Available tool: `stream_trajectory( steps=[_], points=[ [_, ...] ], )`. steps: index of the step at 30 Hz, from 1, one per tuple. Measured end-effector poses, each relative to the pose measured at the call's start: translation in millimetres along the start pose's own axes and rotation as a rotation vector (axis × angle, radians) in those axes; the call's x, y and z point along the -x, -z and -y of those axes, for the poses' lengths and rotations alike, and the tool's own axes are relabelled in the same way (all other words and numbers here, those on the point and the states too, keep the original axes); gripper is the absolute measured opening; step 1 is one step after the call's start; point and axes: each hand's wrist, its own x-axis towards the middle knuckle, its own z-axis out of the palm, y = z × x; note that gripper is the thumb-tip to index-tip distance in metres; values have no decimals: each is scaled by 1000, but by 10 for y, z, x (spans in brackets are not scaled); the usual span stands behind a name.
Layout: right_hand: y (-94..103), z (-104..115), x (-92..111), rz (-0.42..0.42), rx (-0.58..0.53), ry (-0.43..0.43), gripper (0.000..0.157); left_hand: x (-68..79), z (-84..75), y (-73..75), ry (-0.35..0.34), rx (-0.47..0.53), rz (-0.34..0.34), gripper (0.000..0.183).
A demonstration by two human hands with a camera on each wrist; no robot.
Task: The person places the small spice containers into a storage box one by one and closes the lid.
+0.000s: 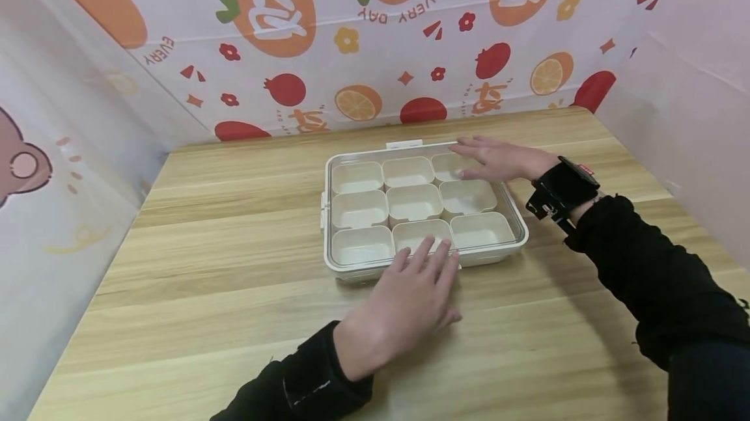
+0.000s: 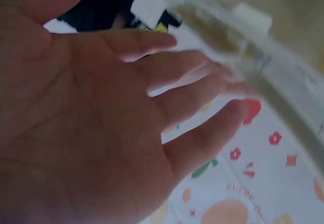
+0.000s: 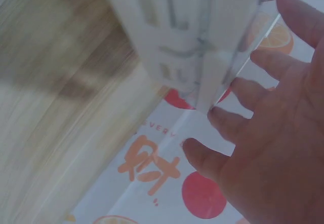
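Observation:
A cream box with a clear lid and white side clips lies on the table in the head view. Several small rounded cups fill it in rows and show through the lid. My left hand is at the box's near edge, palm down, its fingers straight and reaching over the rim. My right hand lies over the far right corner with its fingers stretched across the lid. In the right wrist view the fingertips are right at the lid's edge. Neither hand has its fingers curled round anything.
The wooden tabletop extends around the box. Behind it hangs a white cloth printed with fruit and flowers. Pale walls or curtains border the table on the left and right. A black device is strapped to the right wrist.

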Motion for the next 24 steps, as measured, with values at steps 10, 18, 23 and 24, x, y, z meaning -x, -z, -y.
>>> stream_trajectory(
  steps=[10, 18, 23, 24],
  points=[
    [-3, -11, 2, 31, -29, 3, 62, -20, -91, -47, -6, -70, 15, 69],
    [17, 25, 21, 37, -8, -27, 62, -27, -94, 6, 21, -79, -12, 56],
    [44, 122, 132, 41, 87, -74, 62, -7, 28, 77, 84, 68, 102, 49],
    [46, 149, 155, 45, 113, -86, 62, 3, 69, 86, 93, 101, 112, 48]
  ],
)
